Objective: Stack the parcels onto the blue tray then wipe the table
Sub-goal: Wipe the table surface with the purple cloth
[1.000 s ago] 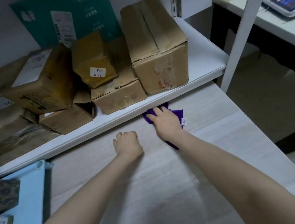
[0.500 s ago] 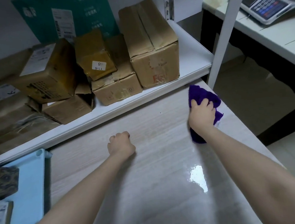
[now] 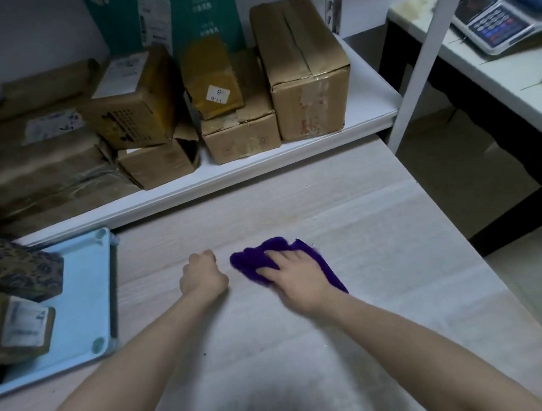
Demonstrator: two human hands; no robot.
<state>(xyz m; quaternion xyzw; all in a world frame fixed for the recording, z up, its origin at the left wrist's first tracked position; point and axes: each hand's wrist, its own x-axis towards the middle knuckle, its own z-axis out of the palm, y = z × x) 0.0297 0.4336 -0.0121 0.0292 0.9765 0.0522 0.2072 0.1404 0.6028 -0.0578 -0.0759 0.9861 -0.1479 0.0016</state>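
From the head camera, the right hand [image 3: 296, 278] lies flat on a purple cloth [image 3: 251, 263], its fingers straight and slightly spread, pressing the cloth onto the pale wood-grain table [image 3: 345, 215] near the middle of the top. The cloth is bunched, sticking out to the left of and beyond the fingers, with a strip trailing along the right side of the hand towards the wrist. Just left of the cloth, not touching it, the left hand [image 3: 202, 275] rests on the table with its fingers curled into a fist and holding nothing. At the left edge of the table sits the blue tray [image 3: 84, 285], carrying a dark patterned parcel [image 3: 15, 271] on the far side and a brown parcel with a white label [image 3: 16, 329] nearer; how they rest on each other is cut off by the frame edge. Beyond the table runs a white shelf [image 3: 260, 170] crowded with cardboard boxes [image 3: 301, 70], some stacked and leaning, with a green box [image 3: 183, 14] upright behind them. To the far right, past a white upright post [image 3: 423, 60], a weighing scale [image 3: 495, 22] stands on a side table [image 3: 512, 79].
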